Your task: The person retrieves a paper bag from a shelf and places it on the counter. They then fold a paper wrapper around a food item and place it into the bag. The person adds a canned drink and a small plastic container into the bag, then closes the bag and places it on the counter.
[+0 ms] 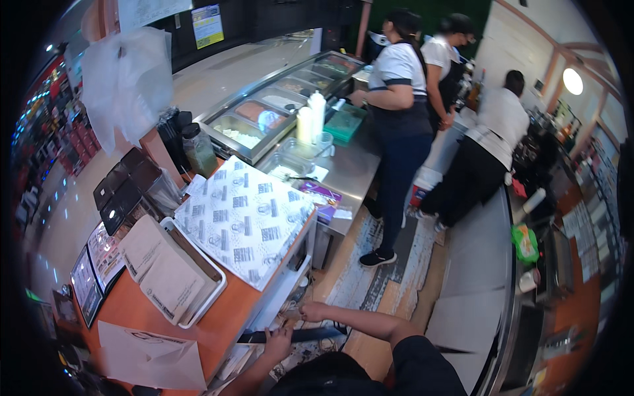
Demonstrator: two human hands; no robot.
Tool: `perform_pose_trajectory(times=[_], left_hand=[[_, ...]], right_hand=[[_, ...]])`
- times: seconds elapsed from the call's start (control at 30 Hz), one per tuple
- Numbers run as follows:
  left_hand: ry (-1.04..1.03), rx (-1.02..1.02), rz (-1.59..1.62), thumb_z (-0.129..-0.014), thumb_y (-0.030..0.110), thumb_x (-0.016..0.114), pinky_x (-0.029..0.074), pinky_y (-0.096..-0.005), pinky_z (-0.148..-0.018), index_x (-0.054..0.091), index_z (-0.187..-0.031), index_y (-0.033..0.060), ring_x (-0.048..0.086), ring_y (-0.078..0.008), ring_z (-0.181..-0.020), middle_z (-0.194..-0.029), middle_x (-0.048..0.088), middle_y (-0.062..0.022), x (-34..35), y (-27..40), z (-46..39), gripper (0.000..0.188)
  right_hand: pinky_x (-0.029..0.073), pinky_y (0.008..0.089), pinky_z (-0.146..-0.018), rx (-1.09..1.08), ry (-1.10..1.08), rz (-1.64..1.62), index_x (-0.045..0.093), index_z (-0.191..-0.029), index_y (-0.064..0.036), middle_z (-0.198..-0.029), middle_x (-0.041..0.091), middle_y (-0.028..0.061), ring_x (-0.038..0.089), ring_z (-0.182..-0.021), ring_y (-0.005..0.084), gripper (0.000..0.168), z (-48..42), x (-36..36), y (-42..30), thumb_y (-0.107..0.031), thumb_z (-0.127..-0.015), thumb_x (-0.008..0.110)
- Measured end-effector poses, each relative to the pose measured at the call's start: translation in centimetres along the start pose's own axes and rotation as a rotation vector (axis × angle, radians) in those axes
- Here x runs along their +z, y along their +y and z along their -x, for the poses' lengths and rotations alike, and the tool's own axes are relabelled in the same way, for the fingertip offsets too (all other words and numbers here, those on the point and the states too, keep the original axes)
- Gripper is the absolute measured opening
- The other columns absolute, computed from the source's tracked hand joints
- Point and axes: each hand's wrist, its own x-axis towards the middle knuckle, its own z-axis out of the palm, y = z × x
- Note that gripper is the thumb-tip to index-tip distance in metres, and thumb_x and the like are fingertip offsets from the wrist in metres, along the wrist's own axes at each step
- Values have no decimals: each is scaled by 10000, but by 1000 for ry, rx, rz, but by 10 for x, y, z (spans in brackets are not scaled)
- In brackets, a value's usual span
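My left hand (278,342) rests on the dark front edge of an open drawer (297,335) below the counter. Small loose items, too blurred to name, lie inside the drawer. Over it, my right hand (313,312) is held with curled fingers; whether it grips something small cannot be told. Above and left of my hands, a stack of printed wrapping paper (242,218) lies on the orange counter (213,321). A white tray (221,287) beside it holds brown paper napkins (173,284). A sheet of printed paper (153,356) lies near the counter's front left.
Three people in white shirts stand further along, one (398,94) at a refrigerated topping counter (252,158). Squeeze bottles (311,119), a green cutting board (345,123) and a purple box (322,200) stand on the steel worktop. White low cabinets (470,277) line the right.
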Motion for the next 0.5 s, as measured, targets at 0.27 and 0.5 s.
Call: perform_pose_trajectory(times=[0.27,0.5], left_hand=[[15,152,13,-793,210,621,356,-623,-968,618,-1091,85,586,-262,-1009,-1051,605,-109,16,16,22,323],[5,108,66,-855,235,497,401,-545,-932,619,-1159,121,545,-261,-1043,-1008,608,-100,92,34,43,348]], right_hand=[[516,461,-850,-185,256,-42,588,-1164,-7,-1082,657,201,648,-986,341,378,-136,41,-37,-130,-808,621],[515,457,-858,10,150,-179,573,-1181,-1,-1092,654,199,647,-993,335,394,-154,73,-31,-116,-807,625]])
